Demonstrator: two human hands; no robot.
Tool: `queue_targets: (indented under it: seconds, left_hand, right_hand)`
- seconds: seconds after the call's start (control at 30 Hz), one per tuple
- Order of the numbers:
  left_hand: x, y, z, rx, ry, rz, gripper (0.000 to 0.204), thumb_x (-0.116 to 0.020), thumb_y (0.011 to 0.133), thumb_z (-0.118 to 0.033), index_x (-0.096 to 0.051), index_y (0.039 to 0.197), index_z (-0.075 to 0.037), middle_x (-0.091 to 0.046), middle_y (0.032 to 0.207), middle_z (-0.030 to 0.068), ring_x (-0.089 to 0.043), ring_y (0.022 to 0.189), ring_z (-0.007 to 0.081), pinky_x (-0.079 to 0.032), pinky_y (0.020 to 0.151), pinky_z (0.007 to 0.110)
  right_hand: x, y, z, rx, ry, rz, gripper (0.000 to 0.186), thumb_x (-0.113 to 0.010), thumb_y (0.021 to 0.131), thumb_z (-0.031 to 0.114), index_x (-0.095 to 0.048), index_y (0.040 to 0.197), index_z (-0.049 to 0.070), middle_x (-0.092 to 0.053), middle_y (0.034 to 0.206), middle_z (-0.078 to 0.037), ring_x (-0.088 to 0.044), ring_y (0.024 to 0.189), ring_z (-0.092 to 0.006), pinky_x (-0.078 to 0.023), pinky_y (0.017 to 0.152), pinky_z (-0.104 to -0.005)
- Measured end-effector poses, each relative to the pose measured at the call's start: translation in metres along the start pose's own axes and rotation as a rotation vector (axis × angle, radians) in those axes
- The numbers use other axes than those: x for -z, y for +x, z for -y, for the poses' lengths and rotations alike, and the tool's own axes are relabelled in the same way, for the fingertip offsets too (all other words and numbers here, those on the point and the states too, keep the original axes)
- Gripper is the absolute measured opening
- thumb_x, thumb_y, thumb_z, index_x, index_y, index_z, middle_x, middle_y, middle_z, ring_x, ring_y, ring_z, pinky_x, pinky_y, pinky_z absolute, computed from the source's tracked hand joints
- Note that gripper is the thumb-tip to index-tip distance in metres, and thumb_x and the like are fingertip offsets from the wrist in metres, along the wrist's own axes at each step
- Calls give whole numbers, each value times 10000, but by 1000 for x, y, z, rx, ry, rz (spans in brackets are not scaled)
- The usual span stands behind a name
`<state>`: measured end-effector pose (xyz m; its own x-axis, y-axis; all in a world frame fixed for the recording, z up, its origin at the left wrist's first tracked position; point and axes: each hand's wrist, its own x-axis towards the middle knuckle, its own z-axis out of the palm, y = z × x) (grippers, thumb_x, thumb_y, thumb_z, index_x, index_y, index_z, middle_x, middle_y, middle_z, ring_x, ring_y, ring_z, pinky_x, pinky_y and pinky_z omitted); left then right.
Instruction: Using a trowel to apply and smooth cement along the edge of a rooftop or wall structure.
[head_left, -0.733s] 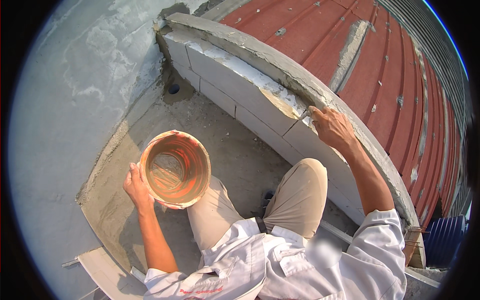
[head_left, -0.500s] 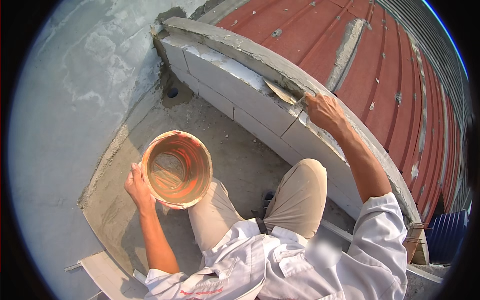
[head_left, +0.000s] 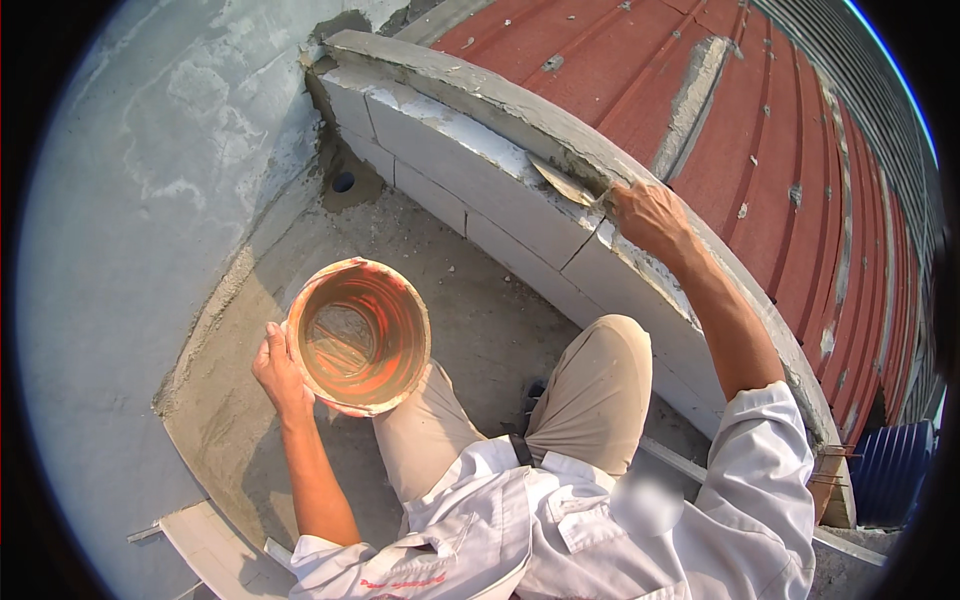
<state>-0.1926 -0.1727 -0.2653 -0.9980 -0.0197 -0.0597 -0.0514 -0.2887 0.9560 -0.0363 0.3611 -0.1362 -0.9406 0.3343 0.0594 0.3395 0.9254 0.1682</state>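
With my left hand [head_left: 280,372] I grip the rim and side of an orange bucket [head_left: 412,340], tilted so its mouth faces me. Its inner wall is smeared with grey mortar, and a little lies at the bottom. My right hand [head_left: 650,215] is closed round the handle of a trowel [head_left: 562,182], mostly hidden by the fingers. The pointed blade lies along the gap between the top of the white block wall [head_left: 480,190] and the rough concrete ledge [head_left: 520,115] behind it. Mortar shows beside the blade.
Red metal roofing [head_left: 770,190] slopes beyond the ledge. A grey plastered wall [head_left: 150,260] rises at left. A round dark hole [head_left: 344,182] sits in the concrete floor [head_left: 470,300] near the far corner. At the right edge stands a dark blue ribbed object [head_left: 893,475].
The bucket and my left hand have shifted very slightly to the right. The trowel and my right hand stay in almost the same place against the ledge.
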Motion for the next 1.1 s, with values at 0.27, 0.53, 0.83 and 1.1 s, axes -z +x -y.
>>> queue_targets:
  seconds: [0.27,0.53,0.83,1.1]
  left_hand:
    - [3,1,6,-17,-2,16,421,-555,1092,-290,-675,1082,114,-730,1051,146,-705,904,160,-572,810,292]
    - [-5,0,1,8,23,22,426,-553,1093,-294,-675,1090,115,-730,1033,138,-704,899,156,-573,804,292]
    - [-2,-1,3,0,14,10,423,-548,1095,-295,-674,1102,108,-724,1025,127,-695,894,152,-569,803,297]
    - [-3,2,7,1,25,20,442,-542,1097,-301,-671,1114,122,-730,1047,143,-703,916,162,-571,823,299]
  right_hand:
    - [22,-15,0,-7,24,97,173,-634,913,167,-684,954,6,-683,816,-231,-693,788,-369,-528,720,-479]
    - [32,-10,-1,-7,38,39,229,-643,924,214,-689,1054,31,-705,900,-224,-699,849,-371,-537,761,-485]
    - [11,-13,-9,11,23,-15,210,-624,969,221,-673,967,17,-672,792,-183,-679,737,-319,-520,664,-456]
    - [11,-16,-10,4,36,33,214,-665,965,204,-684,962,-10,-666,712,-151,-661,637,-265,-513,595,-413]
